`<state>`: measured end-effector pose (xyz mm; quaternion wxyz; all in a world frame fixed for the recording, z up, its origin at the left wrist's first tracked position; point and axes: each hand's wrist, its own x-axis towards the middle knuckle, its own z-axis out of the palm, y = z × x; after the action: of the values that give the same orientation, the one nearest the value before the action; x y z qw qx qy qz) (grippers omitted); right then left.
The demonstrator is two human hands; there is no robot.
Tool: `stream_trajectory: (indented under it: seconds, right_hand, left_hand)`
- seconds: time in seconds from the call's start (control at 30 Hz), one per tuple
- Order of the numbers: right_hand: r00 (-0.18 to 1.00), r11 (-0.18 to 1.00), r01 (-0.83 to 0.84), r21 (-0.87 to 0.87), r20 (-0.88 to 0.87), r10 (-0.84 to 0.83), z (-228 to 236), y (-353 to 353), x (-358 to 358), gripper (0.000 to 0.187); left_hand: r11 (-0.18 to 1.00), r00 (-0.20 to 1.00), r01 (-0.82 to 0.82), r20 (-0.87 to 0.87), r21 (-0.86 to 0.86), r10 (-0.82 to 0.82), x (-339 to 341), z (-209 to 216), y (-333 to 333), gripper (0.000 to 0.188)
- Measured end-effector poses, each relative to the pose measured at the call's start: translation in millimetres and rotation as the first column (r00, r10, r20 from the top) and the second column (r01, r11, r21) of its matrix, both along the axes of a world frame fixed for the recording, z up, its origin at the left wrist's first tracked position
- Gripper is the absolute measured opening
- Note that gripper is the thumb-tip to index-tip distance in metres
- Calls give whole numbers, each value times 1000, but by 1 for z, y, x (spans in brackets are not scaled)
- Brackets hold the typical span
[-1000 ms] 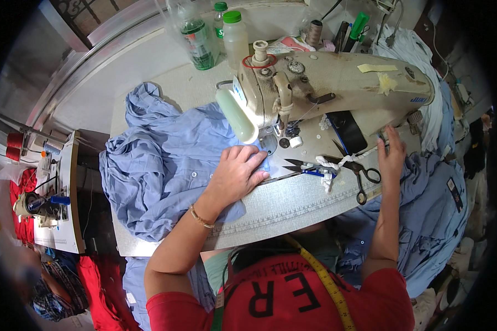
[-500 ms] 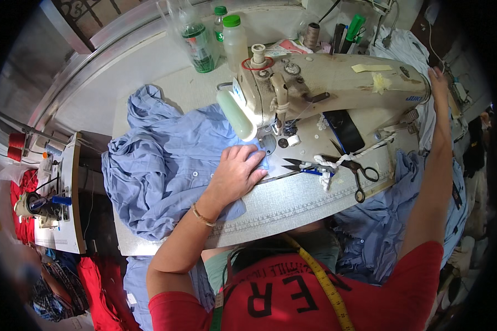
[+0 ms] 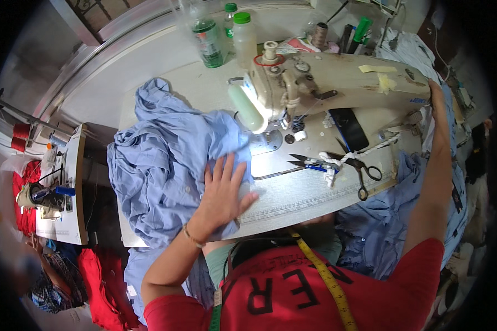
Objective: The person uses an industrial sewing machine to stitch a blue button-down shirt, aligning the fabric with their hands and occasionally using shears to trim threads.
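Note:
A light blue buttoned garment [image 3: 160,160] lies bunched over the left half of the sewing table [image 3: 292,204]. My left hand [image 3: 220,190] is spread flat on its right part, fingers apart, the thumb reaching over the bare tabletop. The cloth's edge stops just left of the needle plate [image 3: 270,142] of the sewing machine [image 3: 342,83]. My right hand [image 3: 437,99] is up at the machine's far right end, where a handwheel would sit; its fingers are mostly hidden, so their grip cannot be made out.
Black scissors [image 3: 361,172] lie at the table's front right beside a white cord [image 3: 370,149] and a dark phone [image 3: 348,129]. Several bottles [image 3: 244,38] stand at the back. More blue cloth [image 3: 370,237] hangs below right. Another person [image 3: 55,276] sits at lower left.
My left hand has slid left and toward me, and its fingers have spread. The garment's edge has drawn left, away from the needle. My right hand stays at the machine's right end.

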<state>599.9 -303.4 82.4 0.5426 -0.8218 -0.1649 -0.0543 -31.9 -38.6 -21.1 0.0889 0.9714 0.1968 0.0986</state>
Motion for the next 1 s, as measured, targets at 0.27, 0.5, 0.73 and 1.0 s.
stream_trajectory:
  seconds: [0.27, 0.5, 0.73, 1.0]
  right_hand:
    - [722, 729, -572, -376, 190, 665, -35, 80, -329, 25]
    - [524, 537, -466, -703, 270, 808, -99, 102, -377, 37]
    - [506, 544, -401, -737, 317, 802, -100, 113, -376, 18]
    - [534, 589, -621, -518, 270, 801, -97, 127, -379, 19]
  left_hand:
    - [978, 982, 64, 189, -196, -26, -30, -3, -2, 46]
    - [905, 930, 151, 368, -398, 7, 21, 5, 41, 26]
    - [655, 930, 43, 270, -754, 249, 33, -5, 61, 26]
    - [864, 939, 136, 341, -484, 43, 39, 9, 56, 15]
